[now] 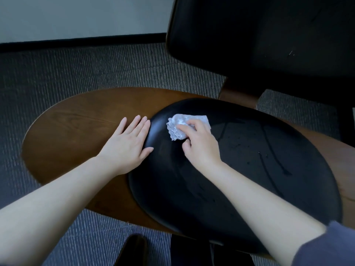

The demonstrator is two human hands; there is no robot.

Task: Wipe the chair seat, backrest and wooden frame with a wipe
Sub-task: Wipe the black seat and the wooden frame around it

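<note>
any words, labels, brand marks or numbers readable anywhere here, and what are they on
None: no text can be read in this view.
The white wipe gripped by the right hand is blank.
The black seat shows only wet streaks.
The backrest has a few pale specks, not letters.
The wooden frame and carpet bear no lettering.

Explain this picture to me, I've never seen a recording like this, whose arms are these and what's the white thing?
There is no machine here: one camera worn on a person's head looks down at their own bare arms. The dark oval is the chair seat, lying on a wooden frame; the black backrest rises at upper right, with grey carpet underneath. The right hand holds a crumpled white wipe and presses it on the seat. The left hand lies flat, fingers straight, on the wood beside the seat's edge, holding nothing.
</note>
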